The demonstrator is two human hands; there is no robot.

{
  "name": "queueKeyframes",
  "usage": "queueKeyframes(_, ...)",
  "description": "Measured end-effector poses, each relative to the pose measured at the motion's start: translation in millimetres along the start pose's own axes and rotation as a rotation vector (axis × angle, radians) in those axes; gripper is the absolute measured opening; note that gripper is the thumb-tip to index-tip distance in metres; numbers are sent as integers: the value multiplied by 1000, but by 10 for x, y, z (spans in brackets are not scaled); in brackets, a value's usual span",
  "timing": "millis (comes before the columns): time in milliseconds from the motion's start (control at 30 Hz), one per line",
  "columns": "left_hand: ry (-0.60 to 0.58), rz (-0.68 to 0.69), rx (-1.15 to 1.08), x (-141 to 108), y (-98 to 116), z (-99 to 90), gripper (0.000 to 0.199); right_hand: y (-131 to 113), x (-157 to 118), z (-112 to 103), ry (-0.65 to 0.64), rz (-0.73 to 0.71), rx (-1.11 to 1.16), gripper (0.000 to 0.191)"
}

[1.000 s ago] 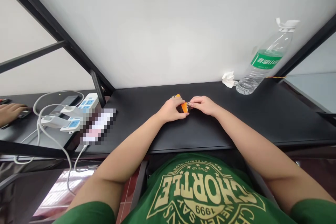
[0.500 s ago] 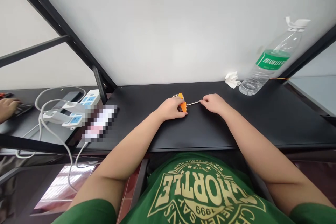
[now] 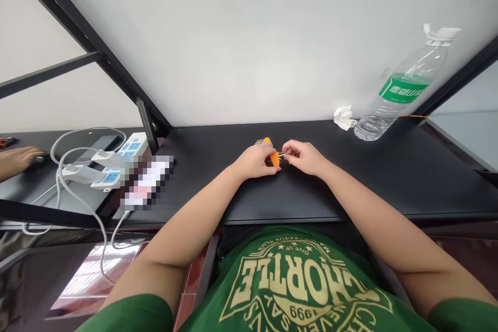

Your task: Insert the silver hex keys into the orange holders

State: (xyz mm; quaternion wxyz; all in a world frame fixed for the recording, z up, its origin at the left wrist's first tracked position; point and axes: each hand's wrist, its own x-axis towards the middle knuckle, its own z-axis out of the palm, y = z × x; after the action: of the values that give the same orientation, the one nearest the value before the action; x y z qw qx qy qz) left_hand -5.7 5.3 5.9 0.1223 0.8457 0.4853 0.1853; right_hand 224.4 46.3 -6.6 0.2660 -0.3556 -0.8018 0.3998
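My left hand [image 3: 254, 161] is closed around an orange holder [image 3: 275, 158] over the black table. Several thin metal rods, which look like hex keys [image 3: 258, 142], stick out of it on both sides; my fingers cover much of it. Just to its right, my right hand [image 3: 303, 157] pinches a slim metal hex key [image 3: 282, 155] between thumb and fingers. That key reaches from my fingertips to the right side of the orange holder. How far it sits in the holder is too small to tell.
A tilted-looking plastic water bottle [image 3: 392, 98] with a green label and a crumpled white tissue [image 3: 344, 118] stand at the back right. To the left lie a blurred-out phone [image 3: 150, 181], a power strip [image 3: 134, 145] with cables, and another person's hand [image 3: 23, 160] on a mouse.
My right hand has moved left, close to the orange holder, and less of the hex key shows between them. My left hand has barely moved. The other person's hand has shifted right.
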Motion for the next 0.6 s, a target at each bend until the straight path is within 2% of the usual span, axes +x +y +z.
queueKeyframes(133, -19, -35, 75, -11, -77, -60, 24, 58, 7, -119, 84, 104, -46, 17)
queueKeyframes(267, -24, -101, 73, -21, -156, -81, 24, 94, 25, -231, 20, 222, -268, 11)
queueKeyframes(367, -20, -89, 64, -13, -151, -72, 24, 107, 33, -278, 33, 224, -487, 9)
queueKeyframes(467, -21, -54, 50, -5, -122, -66, 23, 116, 22, -283, 91, 181, -608, 22)
queueKeyframes(533, -16, -43, 53, -3, -114, -66, 24, 128, 12, -260, 67, 159, -635, 35)
queueKeyframes(600, -10, -44, 60, -3, -115, -67, 25, 147, 15, -220, 6, 159, -651, 34)
